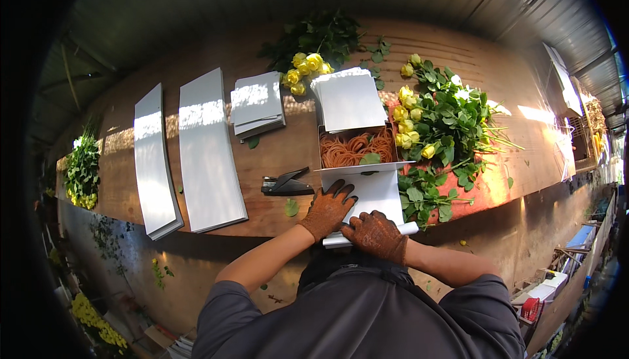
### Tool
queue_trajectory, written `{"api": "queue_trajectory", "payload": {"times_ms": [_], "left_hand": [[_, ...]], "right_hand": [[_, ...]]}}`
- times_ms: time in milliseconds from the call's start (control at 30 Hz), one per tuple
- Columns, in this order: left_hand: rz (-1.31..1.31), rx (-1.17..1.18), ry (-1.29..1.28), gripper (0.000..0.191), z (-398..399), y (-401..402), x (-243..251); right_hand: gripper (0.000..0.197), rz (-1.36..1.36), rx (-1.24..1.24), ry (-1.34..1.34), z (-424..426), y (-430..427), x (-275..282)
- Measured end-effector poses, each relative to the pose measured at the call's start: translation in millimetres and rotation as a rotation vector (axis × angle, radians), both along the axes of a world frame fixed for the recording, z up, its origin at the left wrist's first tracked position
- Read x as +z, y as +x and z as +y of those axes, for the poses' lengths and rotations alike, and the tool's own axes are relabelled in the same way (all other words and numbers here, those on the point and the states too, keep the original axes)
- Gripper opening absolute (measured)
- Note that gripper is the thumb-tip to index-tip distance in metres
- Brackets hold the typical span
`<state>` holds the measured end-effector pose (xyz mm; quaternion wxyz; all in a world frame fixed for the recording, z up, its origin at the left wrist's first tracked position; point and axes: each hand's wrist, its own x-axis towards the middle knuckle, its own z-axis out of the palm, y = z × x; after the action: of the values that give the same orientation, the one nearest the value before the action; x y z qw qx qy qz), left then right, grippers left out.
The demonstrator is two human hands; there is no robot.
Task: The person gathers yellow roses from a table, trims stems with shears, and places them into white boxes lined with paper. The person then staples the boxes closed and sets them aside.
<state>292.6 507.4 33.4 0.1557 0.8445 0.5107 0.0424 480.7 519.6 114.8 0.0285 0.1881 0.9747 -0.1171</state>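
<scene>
A white paper or card sheet [377,191] lies before me at the table's front edge, its near end curled into a roll [409,228]. My left hand [328,210], in a brown-and-black work glove, rests on the sheet's left side with fingers spread. My right hand [377,236], gloved alike, is closed over the roll. Just beyond the sheet stands an open box [318,148] of orange rubber bands [346,150], with a leaf on top. A black stapler [287,184] lies left of my left hand. Yellow roses [405,113] with leafy stems lie to the right on red material [484,182].
White card stacks [350,101] [258,98] sit behind the box and to its left. Two long white sheet stacks [209,162] [153,157] lie further left. More roses [304,69] are at the back, with another bunch [82,172] at far left. A loose leaf [291,207] lies near the stapler.
</scene>
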Motion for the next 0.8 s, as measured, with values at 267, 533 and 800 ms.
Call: {"api": "queue_trajectory", "payload": {"times_ms": [267,533,800], "left_hand": [[0.122,0.079,-0.230,0.084,-2.8,2.4,14.2],[0.175,0.045,-0.291,0.086,9.4,6.2,26.7],[0.122,0.081,-0.306,0.086,5.1,8.0,12.4]], "right_hand": [[0.038,-0.085,-0.108,-0.900,188.7,73.3,51.5],[0.031,-0.230,-0.618,-0.049,359.0,136.0,-82.1],[0.059,-0.058,-0.412,-0.201,294.5,172.4,-53.1]]}}
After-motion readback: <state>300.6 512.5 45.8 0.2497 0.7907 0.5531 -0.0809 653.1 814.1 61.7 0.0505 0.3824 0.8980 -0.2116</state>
